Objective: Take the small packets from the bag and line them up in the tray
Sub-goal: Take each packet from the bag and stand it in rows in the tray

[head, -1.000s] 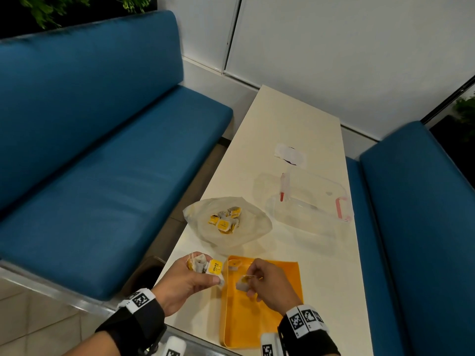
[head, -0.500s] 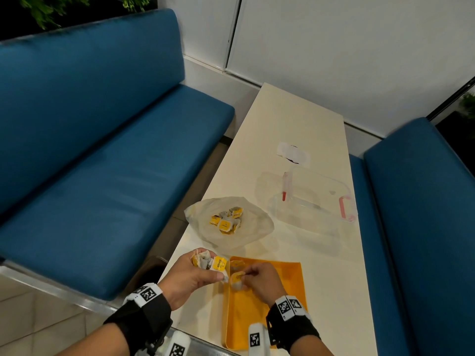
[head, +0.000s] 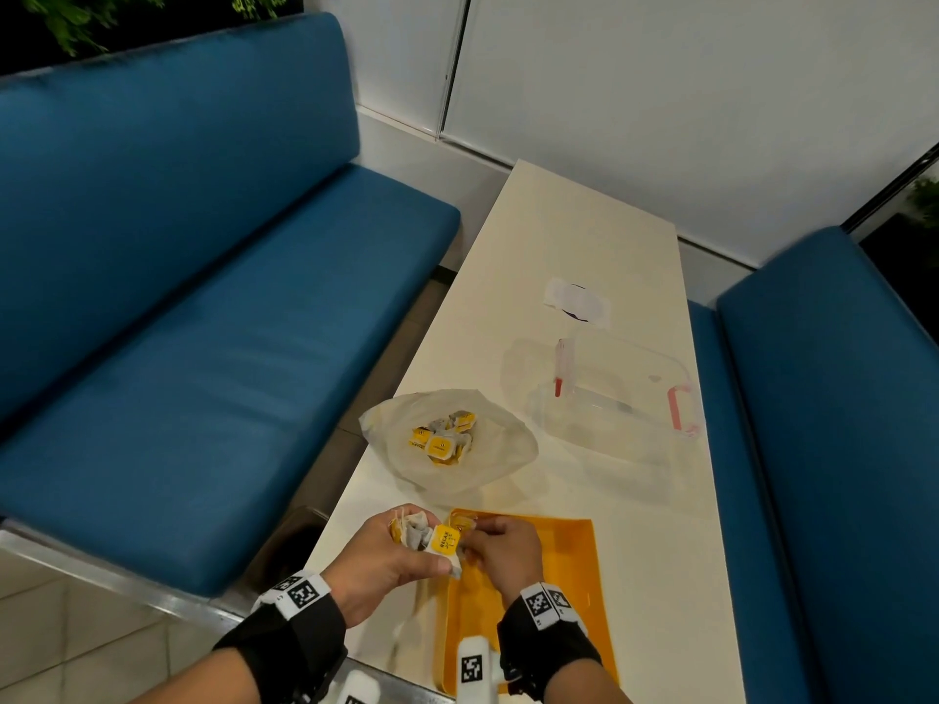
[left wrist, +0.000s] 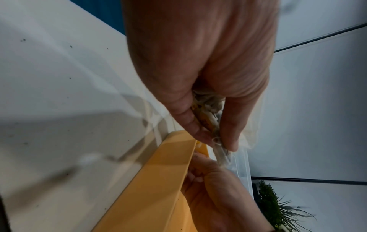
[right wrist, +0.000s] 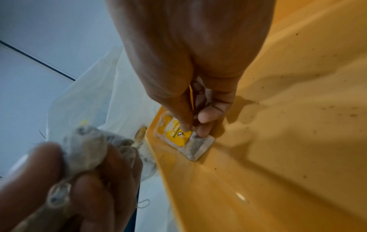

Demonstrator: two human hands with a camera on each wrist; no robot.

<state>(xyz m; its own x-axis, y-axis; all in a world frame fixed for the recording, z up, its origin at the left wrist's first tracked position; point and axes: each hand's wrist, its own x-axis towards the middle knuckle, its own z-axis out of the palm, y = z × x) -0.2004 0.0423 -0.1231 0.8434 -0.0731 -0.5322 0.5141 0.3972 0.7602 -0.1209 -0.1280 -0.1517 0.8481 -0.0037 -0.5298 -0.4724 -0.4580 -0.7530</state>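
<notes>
An orange tray [head: 564, 561] lies at the table's near edge. My left hand [head: 401, 551] hovers just left of the tray's far left corner and grips a bunch of small tea packets [head: 432, 538] with yellow tags. My right hand [head: 495, 546] is inside that corner and pinches one packet [right wrist: 179, 135] that touches the tray floor [right wrist: 278, 141]. Beyond the tray lies an open clear plastic bag [head: 503, 449] with several more packets [head: 442, 439] on it. In the left wrist view the held packets [left wrist: 208, 119] show between thumb and fingers above the tray rim [left wrist: 158, 180].
A clear lidded plastic container [head: 625, 393] with red clasps stands right of the bag. A white paper patch [head: 576, 302] lies farther back on the cream table [head: 584, 231]. Blue benches [head: 203, 322] flank the table on both sides.
My right hand moved left and forward into the tray's far left corner, bringing its packet down onto the tray floor. My left hand stayed beside that corner with its bunch.
</notes>
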